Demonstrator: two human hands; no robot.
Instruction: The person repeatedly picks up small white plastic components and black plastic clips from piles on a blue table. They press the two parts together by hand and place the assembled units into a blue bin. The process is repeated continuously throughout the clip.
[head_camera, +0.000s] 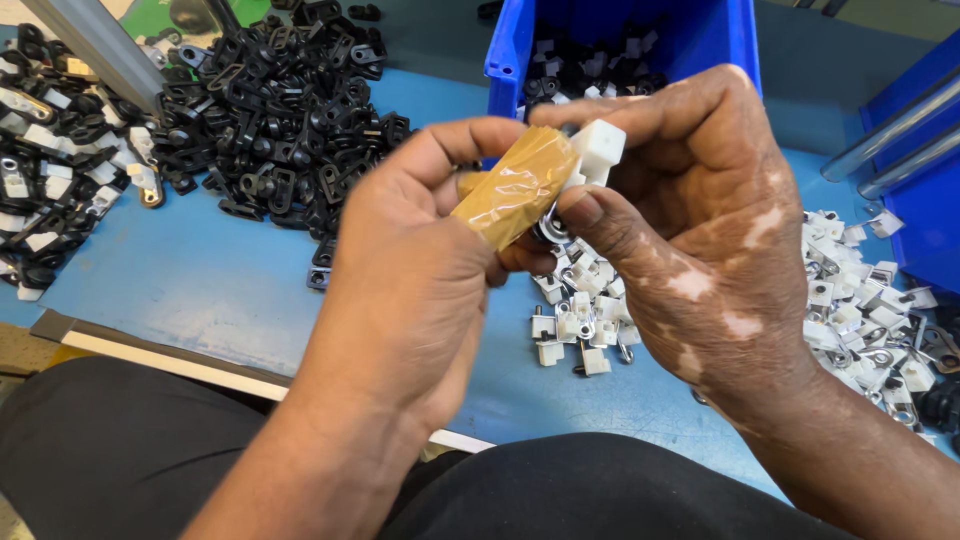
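My left hand (415, 270) and my right hand (700, 220) meet in the middle of the view, above a blue table (200, 270). Between their fingertips they pinch a small white plastic block with a metal ring (590, 160). The left thumb is wrapped in tan tape (515, 185) and presses against the part. Right fingers curl over the block's top and side. Below the hands lies a small heap of the same white parts (580, 320).
A big pile of black plastic clips (280, 110) covers the table's far left. A blue bin (700, 40) with mixed black and white parts stands behind the hands. More white parts (860, 300) lie at right, near another blue bin (930, 210).
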